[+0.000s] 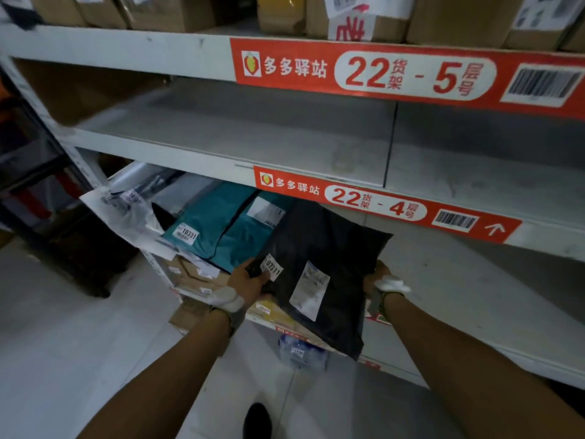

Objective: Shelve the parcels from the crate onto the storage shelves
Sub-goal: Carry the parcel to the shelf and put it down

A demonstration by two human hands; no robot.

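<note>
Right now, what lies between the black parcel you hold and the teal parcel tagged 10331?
In the head view, a second teal parcel with a white label lies between the black parcel and the tagged teal parcel.

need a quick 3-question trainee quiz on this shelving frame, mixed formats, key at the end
1. Multiple choice: the left hand and right hand grip a black parcel. What does its small white sticker read? A) 10331 B) 07311 C) 22511
2. True or false: the right hand hangs free and holds nothing.
3. Fill in: the red label on the shelf edge just above the teal parcel reads 22 - __.

Key: 1 B; 2 false, it holds the black parcel's right edge; 3 is 4.
</note>
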